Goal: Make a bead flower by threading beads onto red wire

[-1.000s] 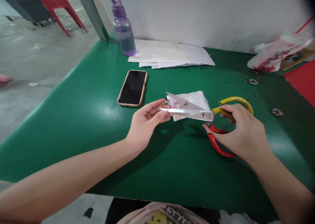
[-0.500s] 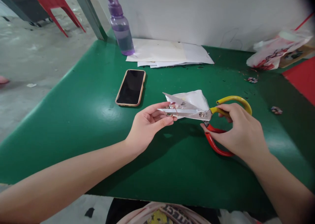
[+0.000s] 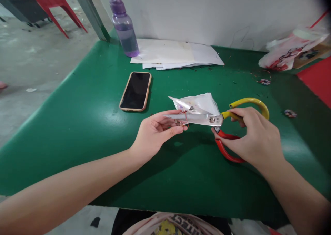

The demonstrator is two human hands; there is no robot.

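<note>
Large scissors with one yellow and one red handle are gripped by my right hand, their blades spread apart and pointing left. My left hand pinches a small beaded piece with thin red thread or wire, partly hidden by fingers and the lower blade. That blade passes across the piece, beside the thread. Behind the blades, a small white packet lies on the green table.
A phone lies left of the hands. Farther back are a purple water bottle, white sheets and a plastic bag with a cup. Small beaded clusters rest on the right. A red chair stands beyond the table.
The scissors' handles have spread a little wider and the blades have opened further. The view has shifted slightly. My left hand keeps its pinch on the beaded piece.
</note>
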